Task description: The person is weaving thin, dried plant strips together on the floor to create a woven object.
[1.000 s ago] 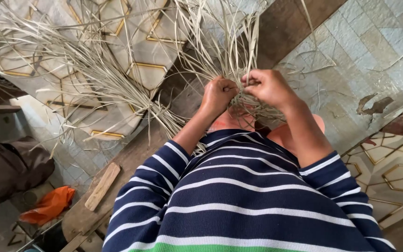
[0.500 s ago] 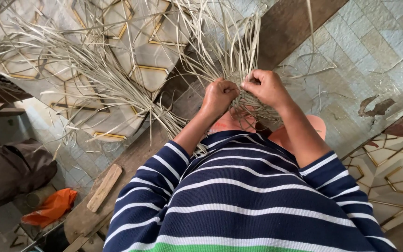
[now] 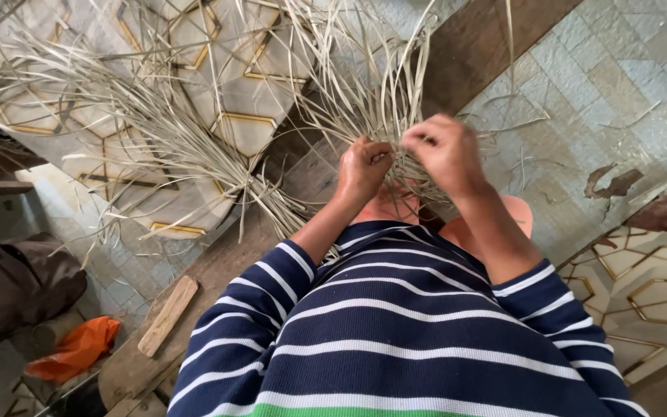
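Strips: long, pale dried leaf strips [image 3: 364, 85] fan up and away from the lap, the loose ends spread wide — probably so single strands stay easy to pick out.
Woven start: a small tangle of crossed strips [image 3: 404, 171] sits just below both hands, over the knees, where the strands meet.
Left hand [image 3: 362, 166]: curled into a fist, fingers closed on a bunch of strips, seemingly to keep the crossing tight.
Right hand [image 3: 445, 150]: blurred; thumb and fingers look pinched on a strip or two close beside the left hand.
Second bundle: more strips [image 3: 156, 123] lie on the patterned floor [image 3: 245, 69] to the left, within reach.
Plank: a wooden board [image 3: 225, 255] runs under the sitter.
Stick: a flat wooden piece [image 3: 167, 315] rests on the plank's lower end — apart from the hands.
Orange cloth [image 3: 75, 349]: crumpled beside a dark bag [image 3: 9, 282].
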